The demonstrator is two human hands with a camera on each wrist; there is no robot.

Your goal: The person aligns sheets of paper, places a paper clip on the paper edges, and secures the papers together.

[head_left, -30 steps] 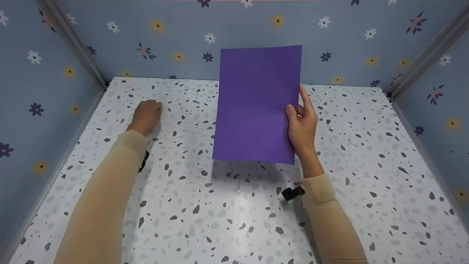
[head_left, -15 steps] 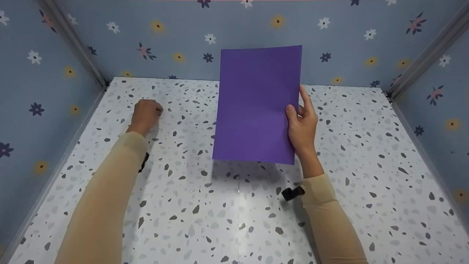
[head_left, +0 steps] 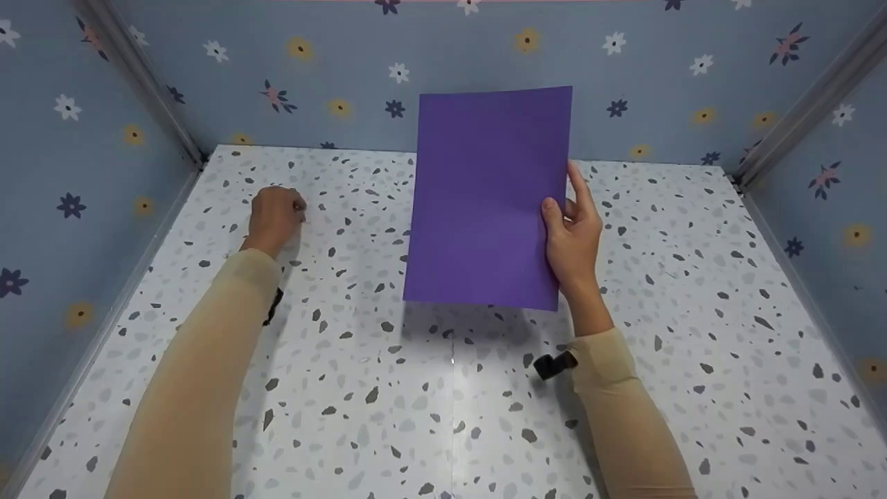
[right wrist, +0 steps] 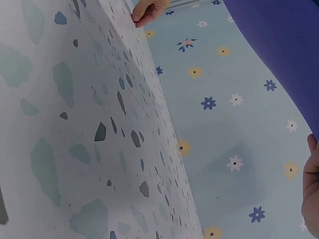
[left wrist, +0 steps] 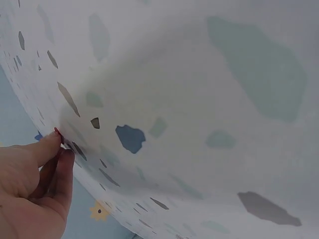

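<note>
A sheet of purple paper (head_left: pixel 485 201) is held up over the table, its face toward the head camera and its right edge gripped by my right hand (head_left: pixel 574 242). The thumb lies on the front; the other fingers are partly hidden at the edge and behind. In the right wrist view the purple paper (right wrist: pixel 284 45) bends slightly. My left hand (head_left: pixel 274 216) is low over the table at the left, fingers curled. The left wrist view shows its thumb and fingers pinching a small dark, red-edged thing (left wrist: pixel 59 134), mostly hidden; I cannot tell its kind.
The white speckled table (head_left: pixel 388 416) has a seam down its middle. Blue flowered panels stand at the back (head_left: pixel 332 69) and on both sides. A black wrist camera (head_left: pixel 554 364) sits at the right sleeve cuff.
The left hand has turned slightly at the wrist, its knuckles edging left and up, with the fingertips showing differently. The right hand and the purple paper have stayed almost in place.
</note>
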